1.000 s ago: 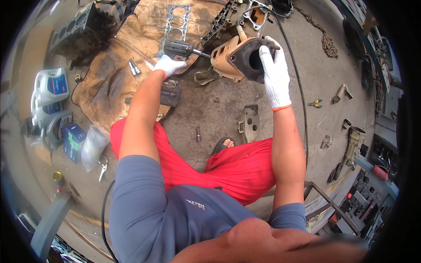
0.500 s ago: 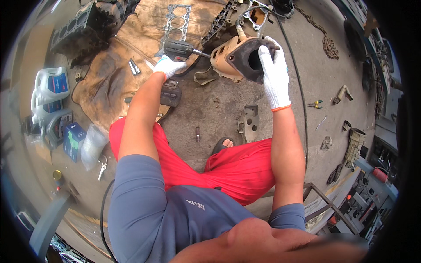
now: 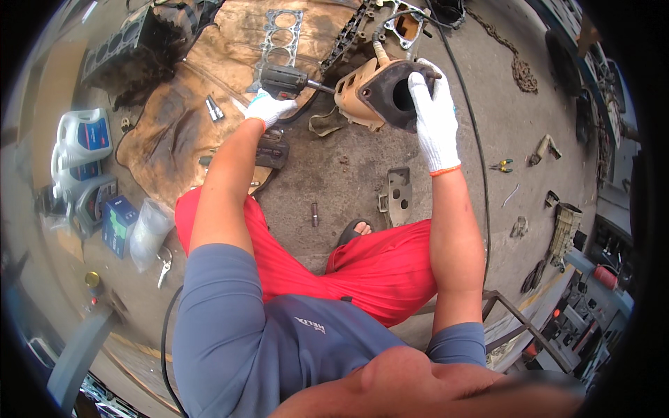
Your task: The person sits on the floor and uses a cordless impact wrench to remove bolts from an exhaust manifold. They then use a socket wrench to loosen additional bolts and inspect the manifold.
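In the white glove of my left hand (image 3: 269, 109) is the grip of a black cordless impact wrench (image 3: 282, 79), fingers closed round it. From its nose a metal socket extension (image 3: 319, 86) reaches right to the side of a rusty brown exhaust manifold (image 3: 354, 82); the tip's exact contact is hidden. My right hand (image 3: 436, 122), also gloved in white, grips the edge of the manifold's dark outlet flange (image 3: 380, 97) beside its round opening. Behind the manifold lies an engine cylinder head (image 3: 348, 31) with a sensor and cable near it.
A stained brown cloth (image 3: 164, 132) carries a head gasket (image 3: 281, 38) and loose sockets (image 3: 214, 109). An engine block (image 3: 125, 59) stands far left, above oil jugs (image 3: 83, 139). A heat shield (image 3: 398, 198), pliers (image 3: 502, 166) and a black cable (image 3: 472, 118) lie on the floor.
Almost nothing differs. Both hands, the impact wrench and the manifold keep their places, with only a very slight shift of the right hand.
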Tool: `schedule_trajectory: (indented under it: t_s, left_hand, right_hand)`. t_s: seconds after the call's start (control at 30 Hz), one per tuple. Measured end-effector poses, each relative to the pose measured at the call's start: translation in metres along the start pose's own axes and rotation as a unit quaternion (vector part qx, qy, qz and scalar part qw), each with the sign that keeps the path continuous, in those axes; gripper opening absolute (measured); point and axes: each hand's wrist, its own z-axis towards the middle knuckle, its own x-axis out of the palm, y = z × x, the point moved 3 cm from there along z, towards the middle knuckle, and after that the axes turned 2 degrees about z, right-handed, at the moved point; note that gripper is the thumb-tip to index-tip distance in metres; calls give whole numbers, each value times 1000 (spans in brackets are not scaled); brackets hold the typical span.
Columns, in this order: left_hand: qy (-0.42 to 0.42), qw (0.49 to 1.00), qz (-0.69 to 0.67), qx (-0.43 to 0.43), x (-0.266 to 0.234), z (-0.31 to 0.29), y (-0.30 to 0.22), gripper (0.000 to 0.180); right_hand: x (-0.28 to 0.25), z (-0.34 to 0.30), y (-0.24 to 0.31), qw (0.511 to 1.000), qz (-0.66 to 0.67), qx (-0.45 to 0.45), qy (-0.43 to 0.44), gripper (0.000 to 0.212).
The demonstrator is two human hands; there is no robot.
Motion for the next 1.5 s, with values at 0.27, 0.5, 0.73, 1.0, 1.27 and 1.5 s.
schedule_trajectory:
  t_s: [0.27, 0.5, 0.73, 1.0, 1.27, 1.5]
  left_hand:
    - [86, 996, -24, -14, 1, 11, -2, 94]
    - [116, 991, -66, -4, 30, 32, 35, 88]
    - [10, 1000, -7, 11, 4, 20, -2, 97]
    - [-9, 1000, 7, -19, 23, 37, 23, 72]
    - [-7, 1000, 2, -2, 18, 37, 21, 71]
    - [3, 1000, -18, 17, 11, 35, 14, 69]
  right_hand:
    - [-1, -1, 1, 1000, 12, -3, 1, 53]
    - [5, 0, 0, 999, 36, -4, 4, 55]
    - [0, 1, -6, 1000, 16, -11, -4, 55]
    - [3, -2, 3, 1000, 19, 3, 9, 55]
    - [1, 2, 1, 1000, 11, 7, 1, 54]
    - [0, 0, 0, 1000, 14, 12, 3, 54]
